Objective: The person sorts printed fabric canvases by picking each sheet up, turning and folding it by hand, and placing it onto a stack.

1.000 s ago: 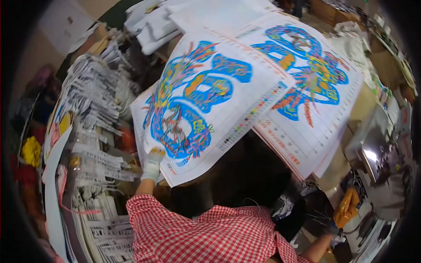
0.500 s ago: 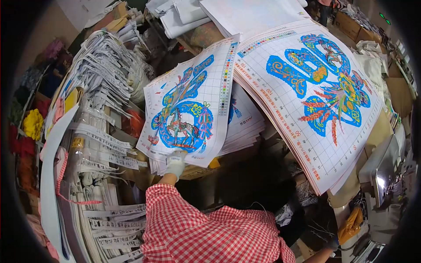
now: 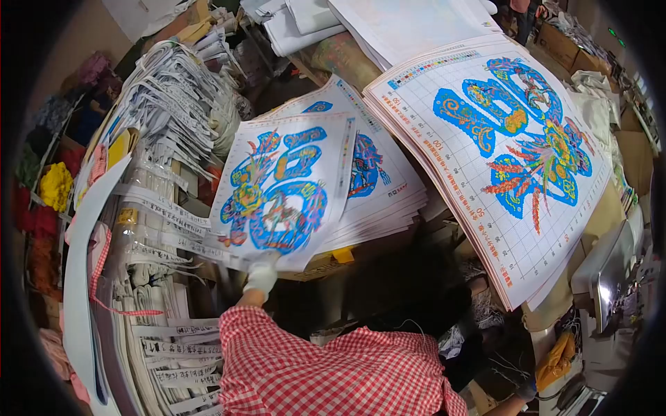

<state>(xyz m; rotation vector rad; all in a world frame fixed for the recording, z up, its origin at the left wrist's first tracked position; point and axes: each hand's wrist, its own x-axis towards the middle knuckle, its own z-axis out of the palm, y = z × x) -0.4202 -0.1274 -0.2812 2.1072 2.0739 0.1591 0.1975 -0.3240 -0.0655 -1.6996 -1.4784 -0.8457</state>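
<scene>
My left hand (image 3: 261, 275), in a white glove, is closed on the lower edge of a printed cross-stitch sheet (image 3: 336, 208). The sheet is white with a grid, blue shapes, flowers and a horse, and it is slightly blurred. Beneath it and to its right lies a pile of similar printed sheets (image 3: 385, 222). My right hand (image 3: 527, 390) is low at the right edge, beside an orange-yellow cloth or bag (image 3: 556, 357). It looks dark-gloved, and its fingers are hidden.
A thick stack of printed sheets (image 3: 517, 236) stands at the right. Folded white bundles (image 3: 177, 104) with handwritten paper strips (image 3: 184, 364) fill the left. White rolls (image 3: 302, 28) lie at the back. A metallic device (image 3: 605, 288) is at right, and a person (image 3: 522, 15) stands far behind.
My left hand has drawn the printed sheet left and toward me, turning it flatter and uncovering more of the pile beneath. The right hand has barely moved.
</scene>
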